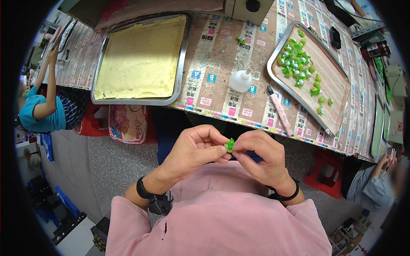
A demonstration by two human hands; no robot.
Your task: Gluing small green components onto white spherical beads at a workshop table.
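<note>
In front of my chest, a small green toy figure [230, 145] is pinched between both hands at the fingertips. My left hand [197, 147] is closed on it from the left side, thumb and fingers together. My right hand [265, 154] is closed on it from the other side. The fingers hide part of the figure. Similar green figures with white bulging eyes [295, 64] lie in a metal tray [299, 105] at the right of the table. A lone green piece [241, 39] lies farther back on the table.
A white nozzle bottle [240, 82] and a pink pen-like tool [279, 112] lie beyond my hands. At the left, a metal tray [130, 102] holds a yellow sheet [139, 59]. Red stools [326, 173] stand by the table [205, 55]. People sit at both sides.
</note>
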